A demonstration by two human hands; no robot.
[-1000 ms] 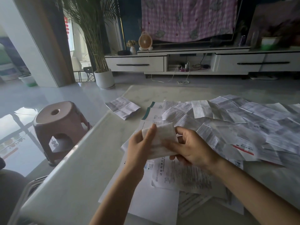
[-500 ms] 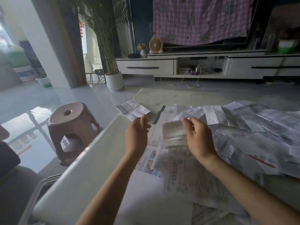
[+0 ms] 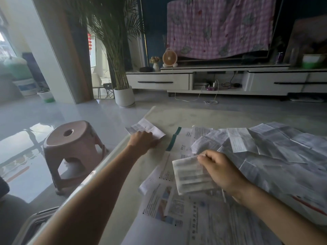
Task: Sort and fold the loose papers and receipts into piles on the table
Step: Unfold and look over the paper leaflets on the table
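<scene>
1. Our right hand (image 3: 221,172), a little right of the middle of the frame, pinched a folded receipt (image 3: 191,175) by its right edge. The receipt hung just above the big sheets (image 3: 194,218) in the lower middle.
2. Our left hand (image 3: 141,141) was stretched far out to the small pile (image 3: 146,129), above and to the left of the middle. It lay on the near side of the pile. Its fingertips were hidden, so we could not tell if it pressed flat or pinched the paper.
3. We think the step was to put the folded receipt on the small pile.
4. The pile sat at the left edge of the table (image 3: 123,174), and one corner seemed to poke past it. So the left hand should hold the pile down and slide it a bit inward.
5. The right hand should keep the fold tight, carry the receipt over low, and lay it on top with the edges lined up.
6. Then one flat press should keep it from popping open.
7. The loose papers (image 3: 274,149) filled the right side of the frame, so we think lots of sorting was left.
8. A stool (image 3: 70,144) stood on the floor at the left, beside the table. A slipped paper could land down there.
</scene>
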